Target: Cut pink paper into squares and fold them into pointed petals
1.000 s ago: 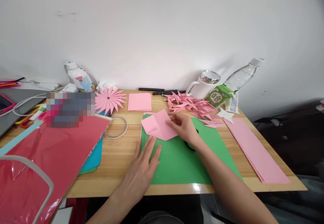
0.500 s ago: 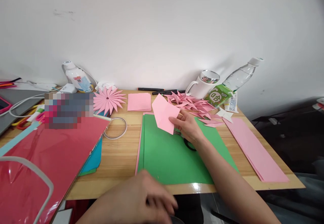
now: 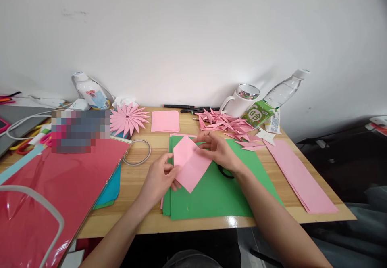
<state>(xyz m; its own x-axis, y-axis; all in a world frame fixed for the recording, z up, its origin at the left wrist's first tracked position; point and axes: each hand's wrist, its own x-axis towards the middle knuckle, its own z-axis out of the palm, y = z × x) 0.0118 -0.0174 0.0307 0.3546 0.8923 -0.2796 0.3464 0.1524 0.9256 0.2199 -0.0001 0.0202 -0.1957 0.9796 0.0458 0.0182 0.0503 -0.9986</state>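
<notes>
Between my hands is a pink sheet of paper (image 3: 191, 165) with folded corners, held over the green paper sheets (image 3: 211, 199). My left hand (image 3: 161, 173) pinches its left edge, thumb on top and fingers behind. My right hand (image 3: 219, 151) grips its upper right edge between thumb and fingers. Under my right wrist, scissors (image 3: 225, 172) show only a black handle loop. Folded pink paper pieces (image 3: 226, 124) lie in a heap behind my right hand. A stack of pink squares (image 3: 165, 121) sits behind the sheet.
A pink paper rosette (image 3: 127, 116) and a roll of tape (image 3: 137, 152) are to the left, beside a red packet (image 3: 75, 183). Back right stand a white mug (image 3: 240, 102), a green box (image 3: 258, 113) and a leaning water bottle (image 3: 286, 90). Pink strips (image 3: 302, 177) lie along the right.
My left hand has come up from the table's front edge and taken hold of the pink sheet's left side. The sheet has come down nearer and turned in my right hand.
</notes>
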